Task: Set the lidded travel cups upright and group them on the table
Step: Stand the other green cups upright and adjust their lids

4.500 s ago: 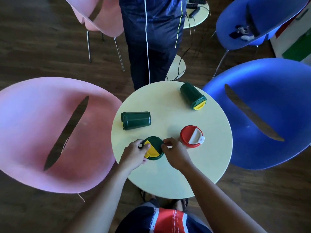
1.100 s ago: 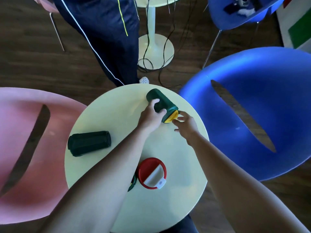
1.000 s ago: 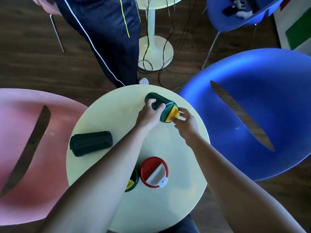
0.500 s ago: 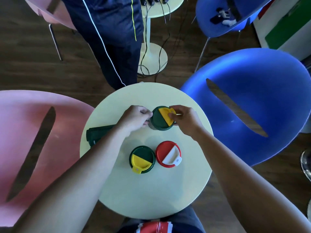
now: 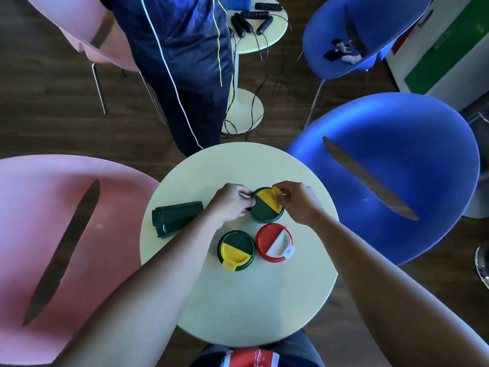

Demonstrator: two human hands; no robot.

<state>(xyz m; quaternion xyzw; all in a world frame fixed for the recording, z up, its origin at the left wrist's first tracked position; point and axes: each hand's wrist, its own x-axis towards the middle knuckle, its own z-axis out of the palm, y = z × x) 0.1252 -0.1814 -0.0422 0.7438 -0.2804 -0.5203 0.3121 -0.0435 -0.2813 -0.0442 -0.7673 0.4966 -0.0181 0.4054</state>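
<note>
Desk, left to right: dark green cup lying on its side; left hand and right hand both gripping upright green cup; nearer, second green cup and red cup standing touching.

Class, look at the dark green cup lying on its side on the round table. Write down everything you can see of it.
The dark green cup lies on its side near the left edge of the pale round table, apart from the three upright cups. It looks like ribbed or faceted plastic. Its wider end points left, towards the pink chair, and no lid can be made out from here. Its right end passes under the left hand; whether they touch cannot be told.
</note>
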